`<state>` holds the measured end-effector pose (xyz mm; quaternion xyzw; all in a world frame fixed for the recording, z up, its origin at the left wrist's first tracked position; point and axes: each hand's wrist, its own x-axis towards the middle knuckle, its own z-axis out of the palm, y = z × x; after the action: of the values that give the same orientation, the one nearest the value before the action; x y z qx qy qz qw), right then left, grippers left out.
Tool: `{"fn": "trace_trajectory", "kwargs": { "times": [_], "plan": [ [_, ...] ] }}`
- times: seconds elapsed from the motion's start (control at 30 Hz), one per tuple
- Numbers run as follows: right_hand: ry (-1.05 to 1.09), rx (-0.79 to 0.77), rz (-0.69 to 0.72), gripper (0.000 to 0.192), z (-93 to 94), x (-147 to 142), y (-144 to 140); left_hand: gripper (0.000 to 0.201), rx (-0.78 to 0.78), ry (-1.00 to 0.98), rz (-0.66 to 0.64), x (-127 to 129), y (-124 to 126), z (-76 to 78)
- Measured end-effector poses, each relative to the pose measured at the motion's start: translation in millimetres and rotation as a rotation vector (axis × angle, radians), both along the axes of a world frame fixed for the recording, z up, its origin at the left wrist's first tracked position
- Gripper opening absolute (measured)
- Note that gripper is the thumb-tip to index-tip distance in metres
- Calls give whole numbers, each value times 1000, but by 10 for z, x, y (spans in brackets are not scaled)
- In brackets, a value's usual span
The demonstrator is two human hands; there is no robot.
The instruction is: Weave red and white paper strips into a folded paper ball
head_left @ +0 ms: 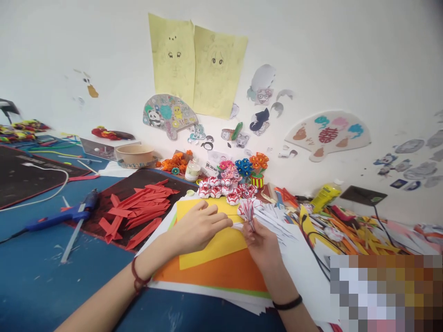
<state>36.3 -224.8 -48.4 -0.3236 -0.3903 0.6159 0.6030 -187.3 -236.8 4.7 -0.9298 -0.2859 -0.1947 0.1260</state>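
My right hand point(262, 242) pinches a small red-and-white folded paper flower point(248, 213) and holds it upright above the paper stack. My left hand point(200, 225) lies on a yellow sheet point(214, 244), its fingers stretched toward the flower's base and touching a thin strip there. Under the yellow sheet are an orange sheet point(228, 274) and white paper. Just beyond my hands, a cluster of finished red-and-white paper flowers point(226, 189) rests on the table.
Red paper strips point(138, 210) lie on a dark mat at the left beside a blue glue gun point(65, 214). Behind stand a bowl point(134, 154), a small jar point(192, 170), colourful paper bouquets point(247, 165) and a yellow glue bottle point(323, 196). Scraps and a black cable point(313, 244) crowd the right.
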Motion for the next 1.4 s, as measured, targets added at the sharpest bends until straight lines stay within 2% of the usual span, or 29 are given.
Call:
{"fn": "trace_trajectory", "kwargs": {
  "times": [0.1, 0.23, 0.4, 0.53, 0.63, 0.73, 0.83, 1.03, 1.13, 1.27, 1.4],
  "plan": [
    [28, -75, -50, 20, -6, 12, 5, 28, 29, 8, 4, 41, -14, -17],
    [27, -242, -170, 19, 6, -8, -1, 27, 207, 165, 11, 80, -49, -55],
    [-74, -307, -214, 20, -1, -6, -2, 52, 382, 359, 74, 74, -50, -168],
    [-191, -314, -191, 22, -31, 7, 7, 73, 380, 376, 81, 26, 36, -204],
    [-240, -321, -160, 21, -40, 14, 15, 80, 367, 405, 45, -8, 67, -105],
    [-294, -325, -119, 22, -22, 31, 17, 76, 435, 564, 32, -21, 34, 51],
    [-331, -326, -89, 23, 29, 61, 8, 75, 425, 612, 55, -35, -13, 153],
    [-375, -305, -24, 23, 170, 120, -34, 77, 388, 488, 55, -141, -21, 208],
    [-383, -297, 17, 21, 207, 153, -44, 76, 368, 527, 30, -171, -25, 270],
    [-343, -295, 94, 19, 229, 216, -34, 82, 476, 629, 81, -144, -105, 345],
    [-275, -253, 189, 27, 271, 278, -27, 86, 574, 633, 168, -91, -275, 363]
  ]
}}
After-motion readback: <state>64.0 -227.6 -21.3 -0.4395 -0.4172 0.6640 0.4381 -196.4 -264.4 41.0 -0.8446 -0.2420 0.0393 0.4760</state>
